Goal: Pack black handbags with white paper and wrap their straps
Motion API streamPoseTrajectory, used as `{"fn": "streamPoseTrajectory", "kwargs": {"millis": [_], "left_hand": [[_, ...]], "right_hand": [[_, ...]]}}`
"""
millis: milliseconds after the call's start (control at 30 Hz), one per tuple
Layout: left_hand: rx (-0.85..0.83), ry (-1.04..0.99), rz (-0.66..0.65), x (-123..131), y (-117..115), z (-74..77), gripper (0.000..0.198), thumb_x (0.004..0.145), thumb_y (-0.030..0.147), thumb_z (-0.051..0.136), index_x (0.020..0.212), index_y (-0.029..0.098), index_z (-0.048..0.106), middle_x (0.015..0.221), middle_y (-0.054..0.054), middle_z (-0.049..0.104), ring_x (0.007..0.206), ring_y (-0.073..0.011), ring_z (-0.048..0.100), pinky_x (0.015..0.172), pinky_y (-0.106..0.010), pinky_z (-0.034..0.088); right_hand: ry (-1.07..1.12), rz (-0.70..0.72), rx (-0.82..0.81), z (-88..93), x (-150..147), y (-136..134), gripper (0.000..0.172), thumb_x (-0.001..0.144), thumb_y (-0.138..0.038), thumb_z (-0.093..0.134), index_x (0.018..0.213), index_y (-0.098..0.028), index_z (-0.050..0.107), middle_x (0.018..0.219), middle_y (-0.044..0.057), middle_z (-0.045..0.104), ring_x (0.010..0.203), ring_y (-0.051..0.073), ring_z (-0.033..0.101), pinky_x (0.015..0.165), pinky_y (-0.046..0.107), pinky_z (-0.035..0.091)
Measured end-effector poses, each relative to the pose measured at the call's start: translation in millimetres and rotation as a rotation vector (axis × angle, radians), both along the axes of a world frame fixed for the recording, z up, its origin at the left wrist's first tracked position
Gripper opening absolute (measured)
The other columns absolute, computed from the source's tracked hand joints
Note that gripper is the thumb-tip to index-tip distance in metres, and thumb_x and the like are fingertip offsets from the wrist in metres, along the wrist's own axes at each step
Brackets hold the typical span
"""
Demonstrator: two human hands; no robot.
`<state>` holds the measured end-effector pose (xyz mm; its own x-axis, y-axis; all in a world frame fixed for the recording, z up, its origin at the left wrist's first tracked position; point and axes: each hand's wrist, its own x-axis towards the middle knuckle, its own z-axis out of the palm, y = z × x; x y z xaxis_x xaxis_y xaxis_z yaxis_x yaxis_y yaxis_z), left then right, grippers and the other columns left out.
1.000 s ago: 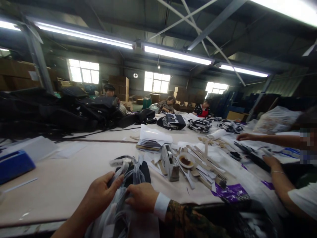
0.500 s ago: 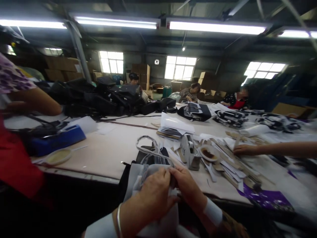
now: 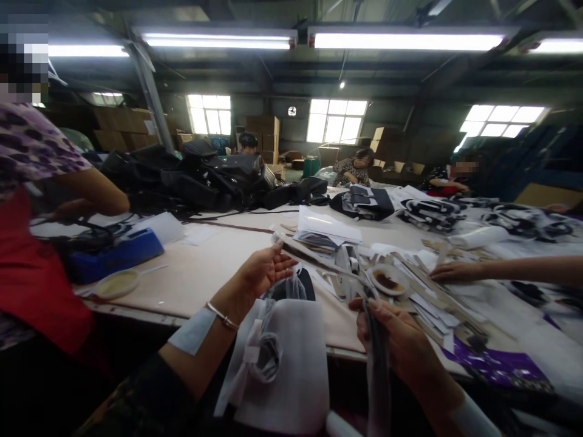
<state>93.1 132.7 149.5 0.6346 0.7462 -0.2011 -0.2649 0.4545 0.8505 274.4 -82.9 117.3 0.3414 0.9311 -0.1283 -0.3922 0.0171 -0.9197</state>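
A long grey strap (image 3: pixel 314 258), seemingly wrapped in clear plastic, stretches between my two hands. My left hand (image 3: pixel 266 270) pinches its far end between thumb and forefinger, the other fingers loosely extended. Lower and to the right, my right hand (image 3: pixel 401 334) is closed around the strap, and a length of it hangs down below the fist. Between my forearms, at the table edge, stands a bag covered with a white sheet (image 3: pixel 296 370). A coiled piece wrapped in plastic (image 3: pixel 268 358) lies against its front, and a dark part (image 3: pixel 306 284) shows at the top.
A tape dispenser (image 3: pixel 350 261), a bowl of brown stuff (image 3: pixel 389 279) and card strips (image 3: pixel 428 303) lie on the table (image 3: pixel 218 273). A co-worker's hand (image 3: pixel 455 271) reaches in from the right. Another person in a red apron (image 3: pixel 40 273) stands left, near a blue box (image 3: pixel 118 255).
My hands were together over the bag; now they are apart, the left moved up and left, the right moved right. The strap is stretched out between them, and the sheet-covered front shows.
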Motion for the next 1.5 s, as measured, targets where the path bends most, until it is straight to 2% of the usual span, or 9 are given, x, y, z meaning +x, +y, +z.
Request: {"fn": "streamPoseTrajectory", "kwargs": {"millis": [167, 300, 467, 567, 700, 1000, 1200, 1333, 1500], "left_hand": [[0.303, -0.093, -0.036, 36, 23, 50.1, 0.047, 0.084, 0.054, 0.071, 0.101, 0.010, 0.066, 0.097, -0.014, 0.073, 0.087, -0.0240, 0.071, 0.080, -0.037, 0.056], [0.396, -0.035, -0.160, 55, 24, 67.9, 0.070, 0.081, 0.075, 0.059, 0.108, 0.010, 0.067, 0.107, -0.019, 0.072, 0.101, -0.0302, 0.069, 0.084, -0.040, 0.052], [0.422, 0.115, -0.271, 49, -17, 38.7, 0.080, 0.080, 0.082, 0.051, 0.114, 0.011, 0.067, 0.114, -0.020, 0.071, 0.109, -0.0318, 0.066, 0.082, -0.037, 0.049], [0.452, 0.118, -0.403, 40, -48, 12.6, 0.067, 0.085, 0.071, 0.057, 0.112, 0.012, 0.069, 0.104, -0.016, 0.073, 0.101, -0.0279, 0.067, 0.084, -0.037, 0.049], [0.619, 0.166, -0.402, 34, -72, -4.4, 0.046, 0.083, 0.055, 0.069, 0.101, 0.013, 0.070, 0.091, -0.008, 0.073, 0.087, -0.0239, 0.066, 0.078, -0.032, 0.049], [0.799, 0.258, -0.257, 24, -64, -8.4, 0.030, 0.090, 0.041, 0.060, 0.078, 0.016, 0.072, 0.077, -0.004, 0.073, 0.076, -0.0210, 0.066, 0.075, -0.030, 0.051], [0.481, 0.203, -0.070, 18, -45, -0.4, 0.032, 0.077, 0.043, 0.075, 0.085, 0.013, 0.074, 0.078, -0.009, 0.075, 0.074, -0.0224, 0.070, 0.073, -0.032, 0.056], [0.322, 0.121, 0.069, 22, -40, 7.1, 0.033, 0.069, 0.039, 0.082, 0.084, 0.011, 0.072, 0.078, -0.009, 0.075, 0.075, -0.0211, 0.070, 0.075, -0.032, 0.057], [0.334, 0.130, -0.018, 19, -36, 0.9, 0.042, 0.071, 0.050, 0.081, 0.081, 0.012, 0.069, 0.069, -0.004, 0.066, 0.060, -0.0127, 0.060, 0.060, -0.024, 0.049]], "right_hand": [[-0.085, 0.363, -0.048, -7.3, 3, -10, 0.046, 0.081, -0.057, 0.072, 0.096, -0.014, 0.073, 0.051, 0.002, 0.058, 0.039, 0.013, 0.051, 0.039, 0.023, 0.034], [-0.045, 0.451, 0.081, 9.0, -2, -5, 0.043, 0.082, -0.055, 0.073, 0.096, -0.015, 0.073, 0.054, 0.005, 0.062, 0.043, 0.016, 0.057, 0.041, 0.024, 0.037], [-0.064, 0.167, 0.272, 35.4, 0, 34, 0.035, 0.086, -0.049, 0.072, 0.093, -0.015, 0.072, 0.060, 0.003, 0.065, 0.051, 0.014, 0.059, 0.051, 0.026, 0.044], [-0.113, -0.003, 0.317, 38.3, 4, 60, 0.035, 0.084, -0.048, 0.074, 0.090, -0.014, 0.073, 0.071, 0.004, 0.068, 0.065, 0.014, 0.061, 0.066, 0.028, 0.048], [-0.195, -0.068, 0.302, 33.1, 0, 78, 0.040, 0.079, -0.053, 0.076, 0.088, -0.013, 0.076, 0.076, 0.003, 0.067, 0.070, 0.014, 0.057, 0.070, 0.028, 0.046], [-0.281, 0.004, 0.314, 16.4, -18, 76, 0.045, 0.087, -0.060, 0.064, 0.089, -0.015, 0.070, 0.070, -0.001, 0.054, 0.061, 0.011, 0.045, 0.058, 0.025, 0.040], [-0.293, 0.283, 0.189, -11.1, -29, 60, 0.052, 0.088, -0.062, 0.062, 0.095, -0.012, 0.074, 0.085, 0.007, 0.069, 0.075, 0.016, 0.059, 0.071, 0.028, 0.044], [-0.305, 0.308, 0.041, -20.6, -45, 53, 0.042, 0.080, -0.053, 0.073, 0.083, -0.011, 0.076, 0.078, 0.010, 0.074, 0.069, 0.017, 0.063, 0.065, 0.028, 0.042], [-0.350, 0.291, 0.035, -17.4, -44, 54, 0.037, 0.084, -0.048, 0.068, 0.074, -0.013, 0.076, 0.070, 0.008, 0.074, 0.063, 0.015, 0.063, 0.061, 0.027, 0.040]]}}
